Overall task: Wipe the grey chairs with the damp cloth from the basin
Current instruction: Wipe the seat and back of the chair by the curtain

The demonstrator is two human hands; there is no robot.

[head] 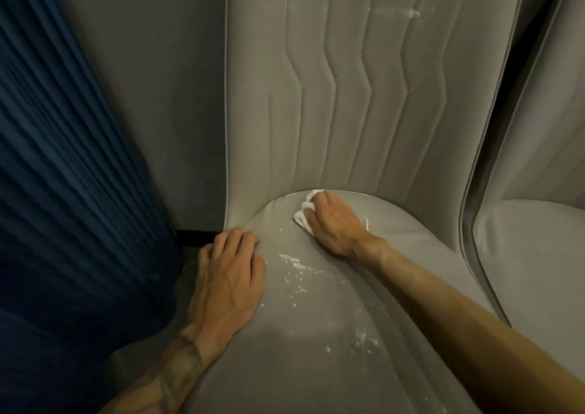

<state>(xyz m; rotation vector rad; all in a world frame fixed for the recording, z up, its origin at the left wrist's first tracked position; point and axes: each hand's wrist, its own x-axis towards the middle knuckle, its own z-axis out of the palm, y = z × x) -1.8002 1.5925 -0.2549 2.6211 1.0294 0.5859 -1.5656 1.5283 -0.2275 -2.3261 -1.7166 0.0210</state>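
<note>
A: Main thing?
B: A grey upholstered chair (332, 97) with a zigzag-quilted back and a smooth, rounded seat. Everything else is placed off it.
A: Cloth?
B: The crumpled white cloth (302, 220) is at the back of the chair's seat, right by the crease where the seat meets the back. It's lying on the fabric, mostly under the right hand (332, 223).
A: Right fingers?
B: Bunched down over the cloth, gripping it and pressing it onto the seat. White folds stick out on the hand's left side, with a small bit at the wrist.
A: Left hand?
B: The left hand (228, 274) is palm-down on the chair's left seat edge. The fingers are bent, curling over the rim. It holds nothing besides the chair.
A: Dirt?
B: White powdery specks (294, 268) are scattered on the seat between the two arms, with more toward the seat's front. There are faint white smears (395, 13) high on the chair's back.
A: Surroundings?
B: Second grey padded chair (538, 255) just beside the chair's right side. Dark blue pleated curtain (63, 160) to the chair's left. Plain grey wall (158, 81) behind the chair.
</note>
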